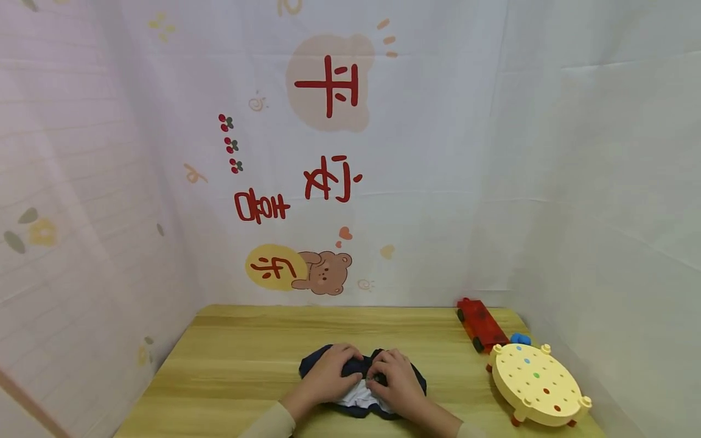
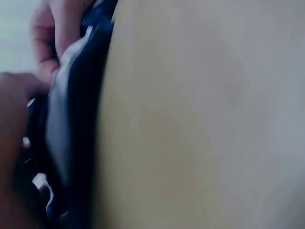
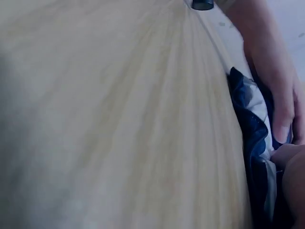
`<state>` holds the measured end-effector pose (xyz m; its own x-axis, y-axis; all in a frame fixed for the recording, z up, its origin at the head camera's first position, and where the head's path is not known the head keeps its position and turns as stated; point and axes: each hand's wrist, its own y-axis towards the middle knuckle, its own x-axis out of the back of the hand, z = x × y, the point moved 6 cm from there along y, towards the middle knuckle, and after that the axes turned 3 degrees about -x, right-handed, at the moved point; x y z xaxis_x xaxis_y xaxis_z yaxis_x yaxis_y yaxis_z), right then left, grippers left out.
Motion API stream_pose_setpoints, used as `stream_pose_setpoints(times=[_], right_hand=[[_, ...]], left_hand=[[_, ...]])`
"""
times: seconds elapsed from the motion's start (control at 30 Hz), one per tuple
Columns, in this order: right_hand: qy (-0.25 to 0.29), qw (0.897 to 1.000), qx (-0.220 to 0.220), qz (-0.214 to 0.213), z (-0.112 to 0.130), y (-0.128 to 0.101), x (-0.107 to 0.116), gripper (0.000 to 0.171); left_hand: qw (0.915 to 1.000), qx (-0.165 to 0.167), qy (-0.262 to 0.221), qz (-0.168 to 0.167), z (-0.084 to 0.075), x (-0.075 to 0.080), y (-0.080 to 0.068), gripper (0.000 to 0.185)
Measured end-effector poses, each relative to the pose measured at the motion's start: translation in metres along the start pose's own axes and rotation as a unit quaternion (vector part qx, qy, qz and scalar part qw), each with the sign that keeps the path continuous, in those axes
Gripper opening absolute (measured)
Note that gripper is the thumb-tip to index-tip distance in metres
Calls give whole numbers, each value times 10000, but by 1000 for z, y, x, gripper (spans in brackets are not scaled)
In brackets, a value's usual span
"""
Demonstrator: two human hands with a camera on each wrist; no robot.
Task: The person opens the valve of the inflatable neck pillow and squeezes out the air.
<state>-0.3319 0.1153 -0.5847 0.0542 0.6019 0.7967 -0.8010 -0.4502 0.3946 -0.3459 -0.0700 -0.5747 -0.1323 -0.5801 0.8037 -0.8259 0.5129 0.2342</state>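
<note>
On the tabletop, in the head view, lies a navy cloth item [image 1: 356, 410] with a white lining [image 1: 358, 395] showing in its middle. Its edge looks like a zip in the right wrist view, where the dark cloth [image 3: 252, 129] has folded open; the exact kind of item cannot be told. My left hand [image 1: 331, 374] grips the left side with curled fingers, thumb by the lining. From the right, my right hand [image 1: 397, 383] pinches the cloth near the middle, thumb and fingers close together. The left wrist view catches the cloth [image 2: 86, 109] blurred, and part of the fingers' hold is hidden.
A red toy car [image 1: 482, 325] stands at the table's back right. In front of it are a small blue piece [image 1: 520, 339] and a round yellow pegged board [image 1: 533, 383] with coloured dots. White printed curtains [image 1: 427, 182] surround the wooden table [image 1: 230, 359].
</note>
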Motion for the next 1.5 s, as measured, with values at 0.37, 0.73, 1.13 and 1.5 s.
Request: stream_pose_setpoints(times=[0.37,0.73,1.13,1.5], right_hand=[[538,9985,-122,-48,0,0,1,17],[551,9974,-453,114,-7,1,-4,21],[588,9975,-379,49,-7,0,-4,23],[725,9967,-185,306,-7,2,-7,24]], left_hand=[[9894,-377,811,1146,6,-5,-13,98],[9758,-387,1221,1774,5,-17,-13,76],[9668,-425,1753,1808,-3,-18,-13,75],[9634,-355,1922,1837,-3,-19,-13,75]])
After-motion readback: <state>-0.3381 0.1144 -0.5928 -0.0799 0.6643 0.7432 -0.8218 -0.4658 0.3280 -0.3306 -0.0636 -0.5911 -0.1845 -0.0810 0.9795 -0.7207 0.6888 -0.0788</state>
